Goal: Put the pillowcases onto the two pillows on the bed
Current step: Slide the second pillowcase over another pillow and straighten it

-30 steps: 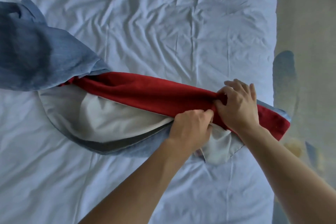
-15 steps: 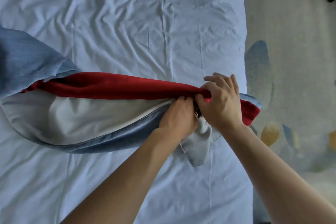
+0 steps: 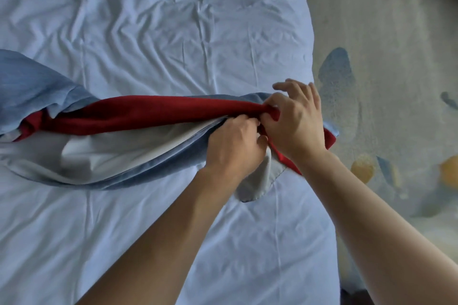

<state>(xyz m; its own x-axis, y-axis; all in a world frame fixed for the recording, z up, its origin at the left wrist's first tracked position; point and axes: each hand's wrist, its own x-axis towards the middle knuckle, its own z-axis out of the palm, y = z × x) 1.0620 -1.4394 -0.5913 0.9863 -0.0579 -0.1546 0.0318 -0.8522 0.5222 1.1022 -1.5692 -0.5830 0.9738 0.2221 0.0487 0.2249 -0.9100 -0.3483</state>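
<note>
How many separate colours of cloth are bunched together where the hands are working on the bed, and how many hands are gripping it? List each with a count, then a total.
Red cloth: 1
Blue cloth: 1
White cloth: 1
Hands gripping, left hand and right hand: 2
Total: 5
</note>
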